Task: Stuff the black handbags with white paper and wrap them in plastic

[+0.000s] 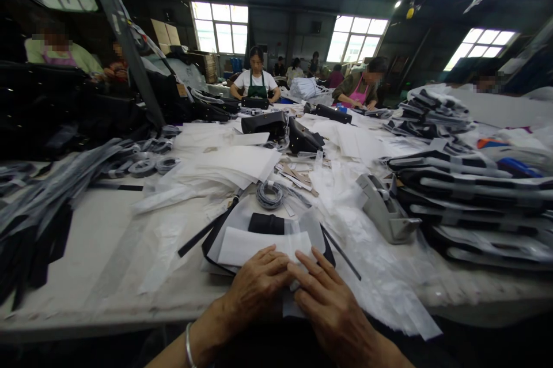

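My left hand [258,287] and my right hand [329,302] meet at the near edge of the table [99,241], over a white paper sheet [259,244]. The sheet lies on a black bag piece [268,223] with a long black strap [203,234]. The left fingers are curled and pressed onto the sheet's near edge. My right hand's fingers stretch flat across the same edge, touching the left fingertips. A silver bangle [189,345] is on my left wrist. What lies under the hands is hidden.
A grey tape dispenser [384,209] stands to the right. Stacks of wrapped black pieces [466,195] fill the right side. Grey tape rolls [142,166] and strips lie left. White sheets [233,163] and black bags [280,126] sit mid-table. Several people work at the far end.
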A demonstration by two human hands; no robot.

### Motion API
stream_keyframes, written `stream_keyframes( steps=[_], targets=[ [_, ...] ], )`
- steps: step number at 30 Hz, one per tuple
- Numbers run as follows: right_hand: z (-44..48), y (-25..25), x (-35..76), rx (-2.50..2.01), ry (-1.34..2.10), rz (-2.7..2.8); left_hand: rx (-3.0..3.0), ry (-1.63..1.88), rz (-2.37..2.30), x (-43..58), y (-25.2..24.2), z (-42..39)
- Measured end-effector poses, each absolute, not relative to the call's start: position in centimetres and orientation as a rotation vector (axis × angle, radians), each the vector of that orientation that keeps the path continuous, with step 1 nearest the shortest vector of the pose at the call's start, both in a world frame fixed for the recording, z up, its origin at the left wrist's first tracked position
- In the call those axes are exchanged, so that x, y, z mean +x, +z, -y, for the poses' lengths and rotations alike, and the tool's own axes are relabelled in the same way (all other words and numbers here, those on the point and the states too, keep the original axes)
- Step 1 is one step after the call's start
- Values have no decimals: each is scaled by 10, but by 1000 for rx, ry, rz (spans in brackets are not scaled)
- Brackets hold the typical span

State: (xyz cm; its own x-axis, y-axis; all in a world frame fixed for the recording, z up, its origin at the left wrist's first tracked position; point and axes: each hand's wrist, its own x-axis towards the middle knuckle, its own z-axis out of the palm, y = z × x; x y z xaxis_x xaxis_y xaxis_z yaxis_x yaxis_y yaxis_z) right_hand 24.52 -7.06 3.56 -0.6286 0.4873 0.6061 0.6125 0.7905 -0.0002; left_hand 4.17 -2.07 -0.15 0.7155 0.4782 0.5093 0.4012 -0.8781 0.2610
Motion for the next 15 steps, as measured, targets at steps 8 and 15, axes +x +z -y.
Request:
stream_keyframes(
  steps=[8, 15],
  targets=[
    [72, 28, 242, -973, -146, 2520, 2676, 1057, -743, 41, -8, 19],
    [56, 50, 245, -1313, 440, 2657, 2585, 1051, -712, 41, 2, 23]
  ],
)
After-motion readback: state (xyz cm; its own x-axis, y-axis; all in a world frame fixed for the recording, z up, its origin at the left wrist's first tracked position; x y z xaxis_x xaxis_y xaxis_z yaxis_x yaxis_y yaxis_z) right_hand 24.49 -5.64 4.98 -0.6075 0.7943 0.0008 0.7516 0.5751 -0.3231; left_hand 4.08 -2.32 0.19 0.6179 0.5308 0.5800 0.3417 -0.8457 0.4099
